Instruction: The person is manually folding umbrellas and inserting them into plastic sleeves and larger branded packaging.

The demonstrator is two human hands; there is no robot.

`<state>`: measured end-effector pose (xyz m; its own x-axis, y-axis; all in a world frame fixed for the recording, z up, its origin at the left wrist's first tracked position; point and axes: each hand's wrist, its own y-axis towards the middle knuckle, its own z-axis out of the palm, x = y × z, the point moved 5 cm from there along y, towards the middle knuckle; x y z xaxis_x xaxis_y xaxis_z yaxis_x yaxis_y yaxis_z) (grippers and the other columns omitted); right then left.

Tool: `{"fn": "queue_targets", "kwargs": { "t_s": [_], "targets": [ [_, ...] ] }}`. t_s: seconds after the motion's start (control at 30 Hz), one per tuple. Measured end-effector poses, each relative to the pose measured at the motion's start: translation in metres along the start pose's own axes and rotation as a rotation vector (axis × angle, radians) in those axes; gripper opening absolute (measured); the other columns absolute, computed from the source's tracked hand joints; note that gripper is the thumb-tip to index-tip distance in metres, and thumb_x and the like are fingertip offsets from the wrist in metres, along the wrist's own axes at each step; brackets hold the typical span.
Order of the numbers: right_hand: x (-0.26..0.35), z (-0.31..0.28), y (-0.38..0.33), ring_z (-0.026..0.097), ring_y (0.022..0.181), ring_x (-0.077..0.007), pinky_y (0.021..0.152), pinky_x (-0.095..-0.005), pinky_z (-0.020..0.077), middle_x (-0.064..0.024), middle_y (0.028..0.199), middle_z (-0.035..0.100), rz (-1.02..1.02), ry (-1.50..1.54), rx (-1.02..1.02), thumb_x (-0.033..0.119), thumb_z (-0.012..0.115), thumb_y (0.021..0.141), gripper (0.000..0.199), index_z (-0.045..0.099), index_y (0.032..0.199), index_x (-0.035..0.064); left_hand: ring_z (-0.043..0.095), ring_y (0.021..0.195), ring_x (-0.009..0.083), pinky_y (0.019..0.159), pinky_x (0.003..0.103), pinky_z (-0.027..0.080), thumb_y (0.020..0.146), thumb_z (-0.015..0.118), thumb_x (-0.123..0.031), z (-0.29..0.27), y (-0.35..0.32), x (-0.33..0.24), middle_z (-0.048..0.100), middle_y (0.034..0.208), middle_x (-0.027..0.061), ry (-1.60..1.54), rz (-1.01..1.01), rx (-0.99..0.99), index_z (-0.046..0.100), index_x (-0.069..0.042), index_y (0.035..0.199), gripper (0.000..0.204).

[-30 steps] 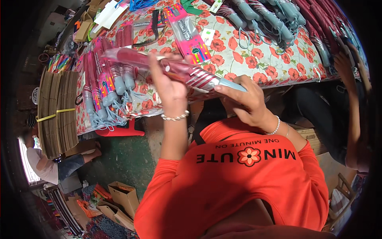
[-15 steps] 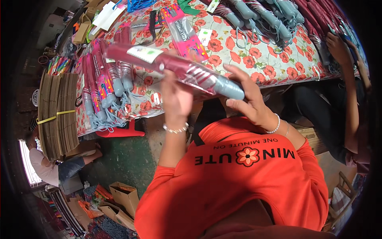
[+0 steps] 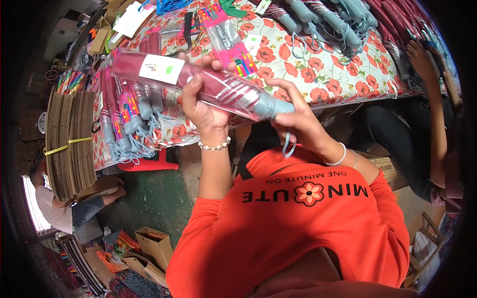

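Note:
A folded maroon umbrella in a clear plastic sleeve lies slantwise across both hands, above the table's near edge. My left hand is closed round its middle, thumb on top and fingertips showing at the far side. A white label with a green mark sits toward its left end. With thumb and fingers, my right hand grips the grey handle at the right end. From that handle a grey wrist loop hangs below my fingers.
On the poppy-patterned tablecloth, sleeved umbrellas lie at left and more grey-handled ones at the far right. A pink printed sleeve lies between. Bundled cardboard stands left. A co-worker's arm reaches in at right; another person sits far left.
The umbrella has shifted left and its label now faces up more. My left hand has turned palm-up around it. The wrist loop has come into view under my right hand.

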<state>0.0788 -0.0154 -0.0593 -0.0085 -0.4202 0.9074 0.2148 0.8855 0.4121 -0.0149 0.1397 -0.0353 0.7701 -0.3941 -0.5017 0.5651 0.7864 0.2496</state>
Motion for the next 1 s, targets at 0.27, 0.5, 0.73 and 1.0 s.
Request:
{"fn": "queue_targets", "kwargs": {
  "t_s": [0.27, 0.5, 0.73, 1.0],
  "targets": [
    [-0.012, 0.010, 0.002, 0.034, 0.042, -0.0107, 0.040, -0.0231, 0.0304, -0.0151, 0.086, 0.052, 0.453, 1.109, -0.007, 0.016, 0.047, 0.087, 0.061, 0.025, 0.144, 0.0126, 0.061, 0.089, 0.0215, 0.088, 0.041, 0.050, 0.084, 0.066, -0.025, 0.006, -0.006, 0.004, 0.061, 0.107, 0.0076, 0.199, -0.081, -0.075, 0.049, -0.012, 0.125, 0.047],
    [-0.006, 0.010, 0.013, 0.037, 0.045, -0.0090, 0.040, -0.0181, 0.0285, -0.0122, 0.082, 0.051, 0.356, 0.794, -0.152, 0.018, 0.047, 0.090, 0.063, 0.020, 0.146, 0.0125, 0.061, 0.082, 0.0155, 0.069, 0.025, 0.052, 0.086, 0.066, -0.010, 0.005, -0.053, 0.032, 0.058, 0.099, 0.0088, 0.451, -0.121, -0.066, 0.042, -0.003, 0.123, 0.045],
    [-0.019, 0.026, 0.011, 0.038, 0.048, -0.0097, 0.041, -0.0176, 0.0307, -0.0115, 0.084, 0.049, 0.470, 0.733, -0.219, 0.024, 0.047, 0.094, 0.064, 0.015, 0.148, 0.0140, 0.058, 0.065, 0.0131, 0.059, 0.021, 0.048, 0.085, 0.064, -0.001, -0.019, -0.043, 0.022, 0.059, 0.084, 0.0056, 0.812, -0.046, -0.060, 0.046, -0.003, 0.118, 0.037],
    [-0.023, 0.042, 0.015, 0.040, 0.057, -0.0109, 0.045, -0.0182, 0.0339, -0.0089, 0.086, 0.047, 0.418, 0.679, -0.232, 0.026, 0.050, 0.094, 0.066, 0.014, 0.149, 0.0149, 0.053, 0.060, 0.0101, 0.053, 0.022, 0.044, 0.087, 0.062, -0.004, -0.016, -0.052, 0.000, 0.059, 0.075, 0.0039, 1.642, 0.393, 0.110, 0.057, -0.002, 0.101, 0.015]
  ]
}}
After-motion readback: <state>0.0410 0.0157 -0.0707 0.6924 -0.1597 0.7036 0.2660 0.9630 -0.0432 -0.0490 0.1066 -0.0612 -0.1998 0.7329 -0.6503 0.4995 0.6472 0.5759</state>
